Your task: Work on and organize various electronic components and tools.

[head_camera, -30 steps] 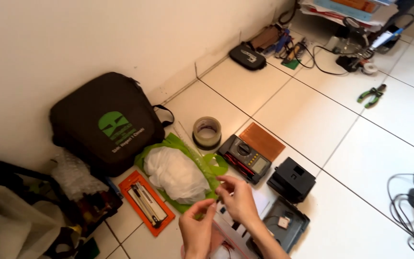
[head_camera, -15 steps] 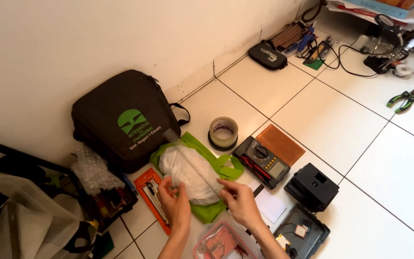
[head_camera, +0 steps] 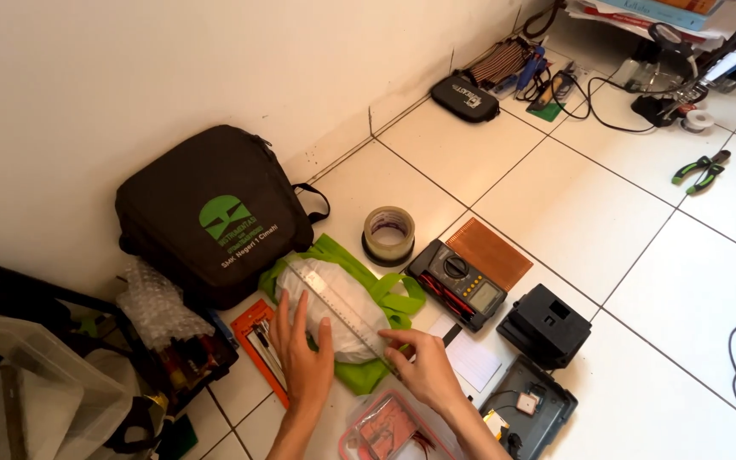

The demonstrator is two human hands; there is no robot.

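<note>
Our left hand (head_camera: 302, 358) flat, fingers spread on white bundle (head_camera: 330, 311) in green bag (head_camera: 385, 294). Our right hand (head_camera: 423, 366) pinches clear ruler (head_camera: 338, 308) lying diagonally across bundle, beside multimeter (head_camera: 457, 283).

Black case (head_camera: 206, 213), green logo; green bag (head_camera: 385, 298); orange perfboard (head_camera: 489, 253).

1. Dark soft case (head_camera: 206, 213), left of centre against the wall: green emblem with pale lettering on its face.
2. Multimeter (head_camera: 457, 284), centre: small grey rectangular screen at its lower right end.
3. Orange flat pack (head_camera: 259, 341), lower left: rectangular, clear window.
4. Clear lidded box (head_camera: 385, 426), bottom centre: reddish contents.
</note>
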